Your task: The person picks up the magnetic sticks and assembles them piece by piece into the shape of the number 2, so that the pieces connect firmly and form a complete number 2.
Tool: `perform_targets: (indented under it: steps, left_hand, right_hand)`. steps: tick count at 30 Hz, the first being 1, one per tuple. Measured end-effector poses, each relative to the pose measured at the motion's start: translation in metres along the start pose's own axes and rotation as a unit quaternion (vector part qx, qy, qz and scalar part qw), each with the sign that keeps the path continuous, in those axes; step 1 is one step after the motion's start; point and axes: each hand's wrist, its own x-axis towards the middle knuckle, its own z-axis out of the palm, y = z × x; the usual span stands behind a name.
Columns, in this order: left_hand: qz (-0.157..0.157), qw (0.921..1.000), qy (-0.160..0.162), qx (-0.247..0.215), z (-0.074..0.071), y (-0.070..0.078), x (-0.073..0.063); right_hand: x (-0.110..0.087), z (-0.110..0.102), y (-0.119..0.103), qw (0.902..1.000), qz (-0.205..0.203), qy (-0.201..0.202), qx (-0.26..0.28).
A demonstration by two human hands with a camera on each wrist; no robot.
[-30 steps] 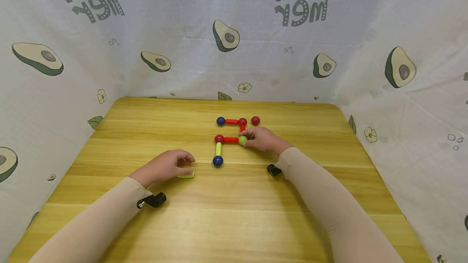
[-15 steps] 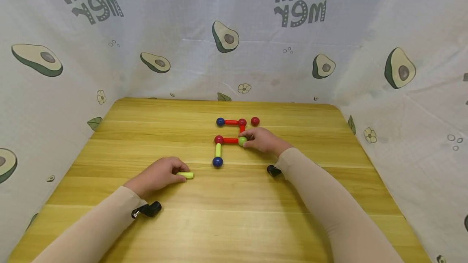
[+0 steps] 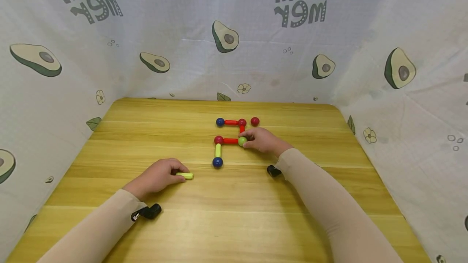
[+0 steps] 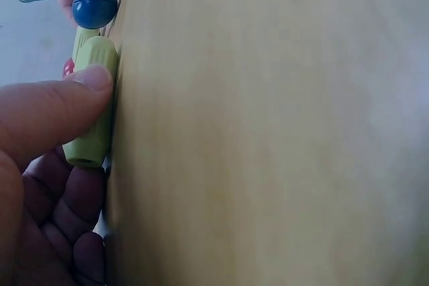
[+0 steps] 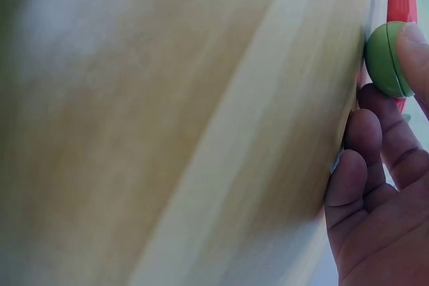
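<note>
My left hand (image 3: 162, 175) pinches a short yellow-green rod (image 4: 96, 113) between thumb and fingers, low at the tabletop. Up and to the right of it lies a zigzag of joined balls and rods. My right hand (image 3: 261, 139) pinches the green ball (image 5: 387, 59) at its right corner. From that ball one red rod (image 3: 230, 141) runs left to a red ball (image 3: 218, 140), and another goes back to a second red ball (image 3: 242, 122). A yellow-green rod (image 3: 218, 150) ends at the near blue ball (image 3: 217, 162). The far blue ball (image 3: 220, 121) closes the other end.
One loose red ball (image 3: 254, 121) lies right of the zigzag's far corner. Everything stands on a wooden table (image 3: 219, 222). A white avocado-print cloth (image 3: 190, 60) hangs behind and at both sides.
The left hand has lowered slightly and drawn back to the left, and its fingers have come down onto the loose yellow-green rod. The right hand stays on the green ball.
</note>
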Motion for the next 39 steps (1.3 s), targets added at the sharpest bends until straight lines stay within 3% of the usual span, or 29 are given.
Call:
perform_targets:
  steps: [14, 21, 29, 39]
  left_hand:
    - [-0.001, 0.9998, -0.015, 0.014, -0.004, 0.001, 0.001]
    - [-0.003, 0.9999, 0.013, -0.008, -0.003, 0.009, 0.009]
    - [0.047, 0.9982, 0.036, 0.002, -0.001, 0.031, 0.029]
    - [0.083, 0.9962, 0.019, 0.014, 0.012, 0.066, 0.061]
  right_hand:
    - [0.002, 0.0, 0.001, 1.0, 0.001, -0.002, 0.008]
    - [0.004, 0.001, 0.001, 1.0, 0.005, -0.002, 0.008]
    - [0.002, 0.0, -0.001, 1.0, 0.0, -0.003, 0.007]
    - [0.001, -0.001, 0.001, 1.0, -0.001, -0.002, 0.008]
